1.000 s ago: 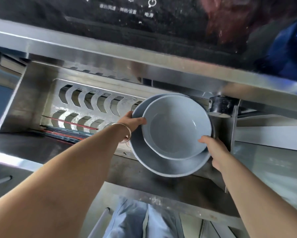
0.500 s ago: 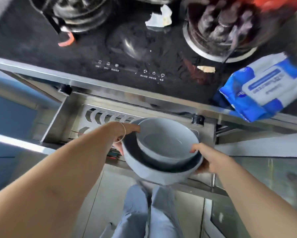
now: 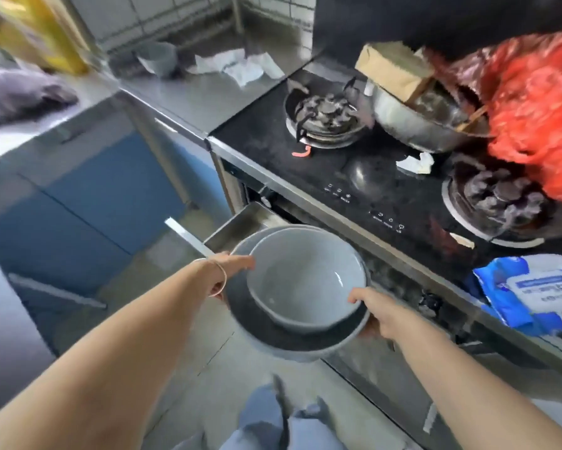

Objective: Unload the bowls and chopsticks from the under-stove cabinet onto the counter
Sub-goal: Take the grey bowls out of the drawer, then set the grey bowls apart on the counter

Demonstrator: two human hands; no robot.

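In front of the stove (image 3: 386,177), above the open cabinet (image 3: 237,222), the person carries two nested bowls (image 3: 302,287) in both hands. The left hand (image 3: 227,274) pinches the far-left rim of the big bowl, thumb over the edge; the right hand (image 3: 375,311) clamps the near-right rim the same way, thumb on top and the other digits hidden beneath. Each grip is closed on the stack, which hangs in the air, clear of the cabinet and not yet on the bench (image 3: 208,95).

By the look of it the task is partway done: one grey bowl (image 3: 157,60) already stands on the bench at the back, near crumpled paper (image 3: 240,64). This pair has yet to be set down. No chopsticks show, so they probably remain inside, though the cabinet's interior is hidden.

The bowls are matte grey-blue, round and deep, with smooth glazed-looking walls; the smaller one sits tilted inside the wider one. The bench is brushed steel, flat and dull-shining; the stove is glossy black glass with cast burners.
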